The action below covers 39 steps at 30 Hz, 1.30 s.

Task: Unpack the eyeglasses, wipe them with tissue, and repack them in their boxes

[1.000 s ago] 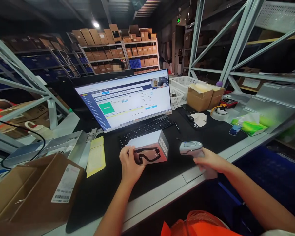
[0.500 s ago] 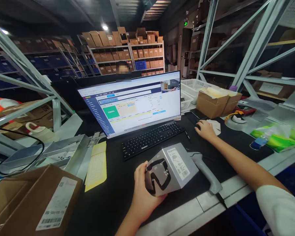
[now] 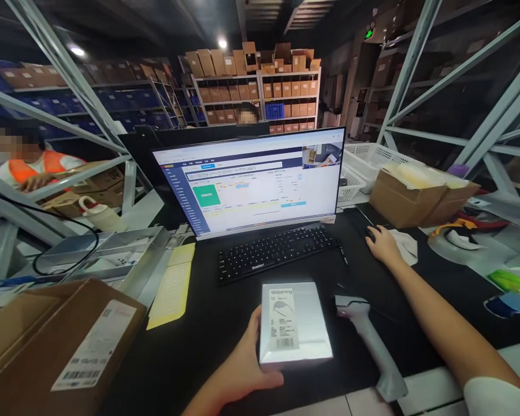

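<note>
Left hand grips box, lower centre; right hand cups mouse: likely a pointing step, next needing a click.

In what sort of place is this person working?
Most likely a warehouse workstation: shelved cardboard boxes stand behind the monitor, and a handheld scanner lies beside the silver box in the left hand.

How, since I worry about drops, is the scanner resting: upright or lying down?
Lying down: the scanner stretches along the black mat, its handle reaching the pale desk edge.
</note>
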Motion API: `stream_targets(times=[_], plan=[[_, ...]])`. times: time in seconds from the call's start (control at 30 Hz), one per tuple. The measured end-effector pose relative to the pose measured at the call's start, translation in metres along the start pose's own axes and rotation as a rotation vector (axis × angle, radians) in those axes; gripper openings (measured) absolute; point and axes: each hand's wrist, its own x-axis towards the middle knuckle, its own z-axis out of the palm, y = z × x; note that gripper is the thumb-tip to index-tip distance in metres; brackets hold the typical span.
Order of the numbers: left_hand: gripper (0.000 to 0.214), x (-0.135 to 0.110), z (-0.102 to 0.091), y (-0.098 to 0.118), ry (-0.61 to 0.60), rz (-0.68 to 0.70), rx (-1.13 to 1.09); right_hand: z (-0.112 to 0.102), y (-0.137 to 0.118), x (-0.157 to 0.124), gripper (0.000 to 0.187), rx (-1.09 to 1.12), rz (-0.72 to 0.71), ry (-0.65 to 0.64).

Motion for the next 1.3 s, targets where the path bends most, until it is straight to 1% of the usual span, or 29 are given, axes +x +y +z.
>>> stream_targets(times=[0.07,0.13,0.23,0.33,0.4,0.47,0.5,0.53,0.57,0.6,0.67,0.7,0.73,0.77,0.8,0.83,0.87,0.97,1.07,1.17,1.23,1.3], plan=[[0.131,-0.002,-0.009,0.007,-0.038,-0.034,0.089,0.001,0.0,0.001,0.049,0.01,-0.001,0.008],[0.13,-0.003,-0.015,0.01,-0.063,-0.031,0.167,0.001,-0.001,0.001,0.048,0.02,-0.001,0.017],[0.139,-0.003,-0.024,0.01,-0.095,-0.01,0.229,0.002,-0.001,0.001,0.047,0.03,0.001,0.027],[0.144,-0.003,-0.034,0.008,-0.156,0.038,0.226,0.002,0.0,0.0,0.047,0.033,-0.006,0.03],[0.139,-0.003,-0.043,0.009,-0.208,0.058,0.212,0.003,0.001,0.0,0.047,0.033,-0.016,0.027],[0.122,-0.003,-0.054,0.01,-0.199,0.051,0.199,0.005,0.004,-0.001,0.047,0.029,-0.025,0.026],[0.108,-0.003,-0.061,0.011,-0.151,0.044,0.189,0.006,0.006,-0.001,0.048,0.025,-0.029,0.027],[0.092,-0.002,-0.069,0.011,-0.055,0.043,0.183,0.007,0.007,-0.001,0.049,0.02,-0.033,0.03],[0.077,-0.001,-0.077,0.01,0.089,0.05,0.199,0.007,0.008,-0.001,0.051,0.014,-0.036,0.037],[0.065,0.0,-0.086,0.009,0.269,0.065,0.246,0.007,0.009,-0.001,0.054,0.009,-0.036,0.047],[0.052,0.002,-0.107,0.006,0.658,0.106,0.429,0.006,0.011,-0.002,0.064,0.01,-0.027,0.086],[0.048,0.003,-0.117,0.005,0.829,0.114,0.544,0.005,0.012,-0.003,0.069,0.02,-0.024,0.117],[0.045,0.003,-0.126,0.005,0.947,0.096,0.661,0.004,0.013,-0.005,0.072,0.038,-0.026,0.153],[0.044,0.004,-0.136,0.006,1.021,0.056,0.751,0.003,0.015,-0.006,0.075,0.061,-0.033,0.187],[0.043,0.006,-0.144,0.007,1.048,-0.02,0.83,0.003,0.017,-0.008,0.077,0.088,-0.041,0.218],[0.042,0.008,-0.153,0.009,1.018,-0.131,0.918,0.003,0.02,-0.008,0.078,0.115,-0.045,0.237],[0.041,0.011,-0.162,0.012,1.03,-0.186,0.937,0.004,0.022,-0.009,0.08,0.138,-0.042,0.242],[0.048,0.028,-0.191,0.019,1.111,-0.362,0.93,0.007,0.025,-0.008,0.083,0.199,-0.023,0.217],[0.056,0.046,-0.216,0.023,1.129,-0.555,0.853,0.008,0.022,-0.007,0.085,0.229,0.004,0.158],[0.056,0.056,-0.233,0.028,1.12,-0.654,0.79,0.004,0.017,-0.006,0.088,0.239,0.071,0.099],[0.05,0.056,-0.241,0.031,1.094,-0.673,0.759,0.001,0.015,-0.005,0.089,0.255,0.096,0.087],[0.041,0.053,-0.249,0.034,1.055,-0.662,0.733,-0.001,0.014,-0.005,0.09,0.267,0.09,0.073]])
